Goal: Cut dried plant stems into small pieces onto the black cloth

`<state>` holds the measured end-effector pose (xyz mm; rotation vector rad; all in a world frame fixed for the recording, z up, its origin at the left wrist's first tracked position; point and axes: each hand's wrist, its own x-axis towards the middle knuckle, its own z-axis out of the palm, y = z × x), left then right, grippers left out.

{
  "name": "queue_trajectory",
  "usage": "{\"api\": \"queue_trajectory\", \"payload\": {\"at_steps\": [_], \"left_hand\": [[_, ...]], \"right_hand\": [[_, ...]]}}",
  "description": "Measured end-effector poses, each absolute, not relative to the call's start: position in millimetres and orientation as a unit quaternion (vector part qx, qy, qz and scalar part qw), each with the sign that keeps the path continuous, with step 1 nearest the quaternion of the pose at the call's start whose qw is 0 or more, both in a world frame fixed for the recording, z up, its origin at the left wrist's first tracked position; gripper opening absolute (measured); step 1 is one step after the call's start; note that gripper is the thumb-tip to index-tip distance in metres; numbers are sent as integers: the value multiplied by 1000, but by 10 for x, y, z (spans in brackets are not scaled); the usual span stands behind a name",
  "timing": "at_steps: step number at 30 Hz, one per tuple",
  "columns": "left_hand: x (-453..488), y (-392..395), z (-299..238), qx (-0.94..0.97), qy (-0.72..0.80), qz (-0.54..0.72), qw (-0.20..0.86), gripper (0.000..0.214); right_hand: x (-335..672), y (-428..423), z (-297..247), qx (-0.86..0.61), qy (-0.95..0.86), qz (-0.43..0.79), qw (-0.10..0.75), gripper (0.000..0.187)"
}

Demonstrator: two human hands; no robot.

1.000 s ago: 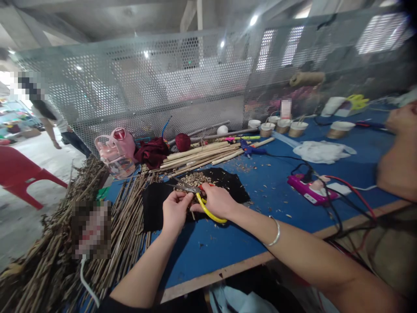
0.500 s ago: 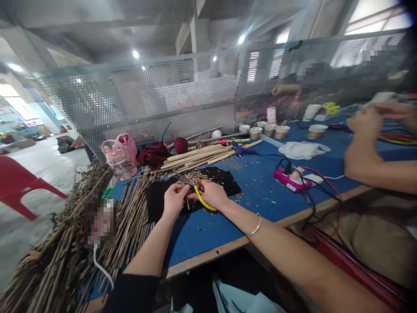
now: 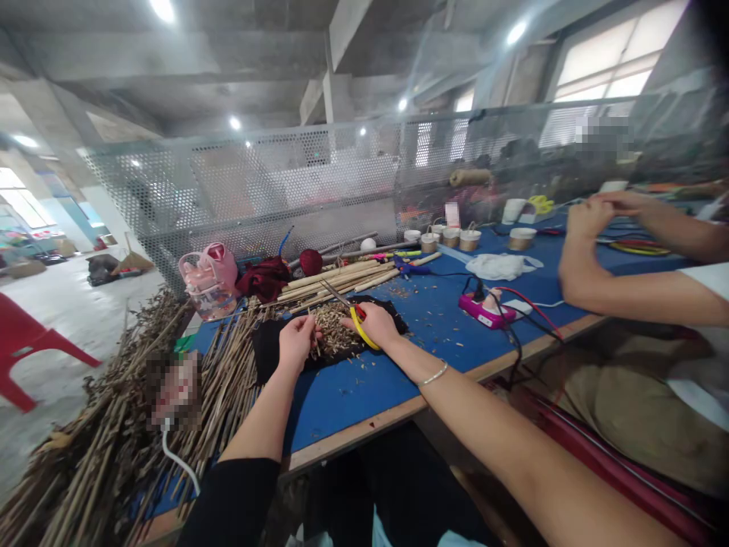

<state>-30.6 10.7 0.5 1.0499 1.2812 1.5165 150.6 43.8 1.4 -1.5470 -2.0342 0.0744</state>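
My right hand [image 3: 377,325] is closed around a pair of scissors [image 3: 363,331] with yellow and red handles. The blades point away to the upper left. My left hand [image 3: 296,342] is pinched at the fingertips on a thin dry twig, mostly hidden by the fingers. Under and between both hands lies a heap of short cut twig pieces [image 3: 337,325] on a black cloth [image 3: 267,351]. Long dry stems [image 3: 231,365] lie in a bundle left of my left hand.
Peeled sticks [image 3: 342,278] lie behind the cloth, with a blue glue gun [image 3: 411,268] beside them. A pink bag [image 3: 209,282] stands back left. A purple power strip [image 3: 483,311] with cables is to the right, near a co-worker's arms [image 3: 604,285]. Cups [image 3: 469,241] stand behind.
My hands have moved apart; the scissors have come away from my left fingers, and more of the cut heap shows between them. The view has tilted up and turned slightly right.
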Motion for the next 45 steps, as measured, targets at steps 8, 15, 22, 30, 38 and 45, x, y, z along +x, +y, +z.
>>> {"api": "queue_trajectory", "payload": {"at_steps": [8,15,22,30,38,45], "left_hand": [[-273,119,63,387,457,648,470,39],[-199,436,186,358,428,691,460,44],[-211,312,41,387,428,664,475,49],[-105,202,-38,401,430,663,464,44],[-87,142,-90,415,414,655,477,44],[-109,182,-122,413,429,669,445,45]], "right_hand": [[1352,414,11,-520,-792,52,315,41],[1196,636,259,-492,-786,78,365,45],[1298,531,28,-466,-811,85,344,53],[1262,379,9,-507,-799,53,319,63],[1252,342,20,-511,-805,22,301,68],[1225,326,24,-539,-800,76,253,71]]}}
